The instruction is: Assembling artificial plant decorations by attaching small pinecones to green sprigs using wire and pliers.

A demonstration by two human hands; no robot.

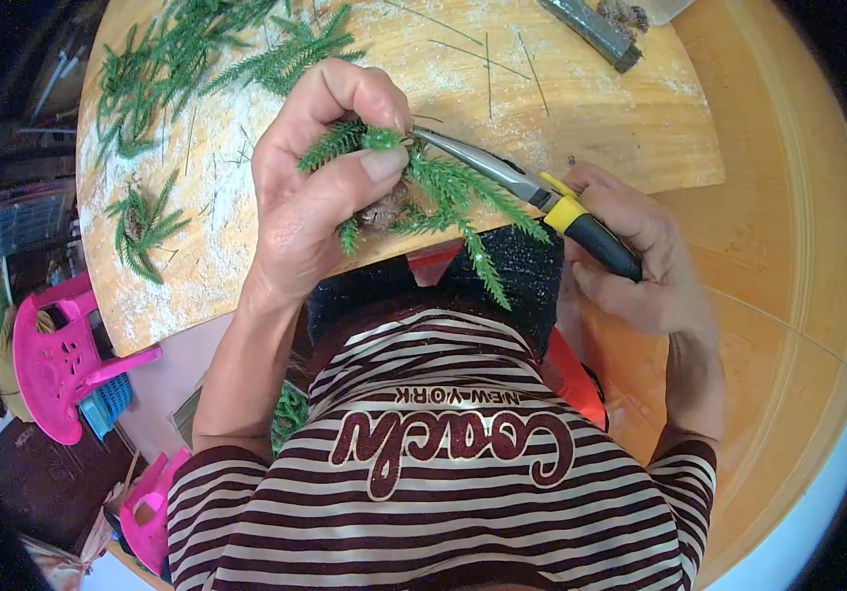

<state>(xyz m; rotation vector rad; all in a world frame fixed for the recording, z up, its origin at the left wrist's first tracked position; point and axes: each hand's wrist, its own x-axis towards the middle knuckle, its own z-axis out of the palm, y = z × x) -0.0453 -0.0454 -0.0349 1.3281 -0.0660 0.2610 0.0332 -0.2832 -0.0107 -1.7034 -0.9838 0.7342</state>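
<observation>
My left hand (320,172) pinches a green artificial pine sprig (458,187) between thumb and fingertips, above the table's near edge. A brown pine cone (384,209) shows below my thumb, among the sprig's branches. My right hand (640,246) is wrapped round the yellow and black handles of long-nose pliers (492,169). The pliers' jaws reach the sprig right beside my left fingertips. Whether the jaws grip a wire there is too small to tell.
On the wooden table (630,128), dusted with white flecks, lie more green sprigs (182,59) and a small sprig with a cone (142,227). Several thin wires (488,79) are scattered at the far side, near a dark wrapped bundle (596,34). Pink plastic chairs (54,355) stand left.
</observation>
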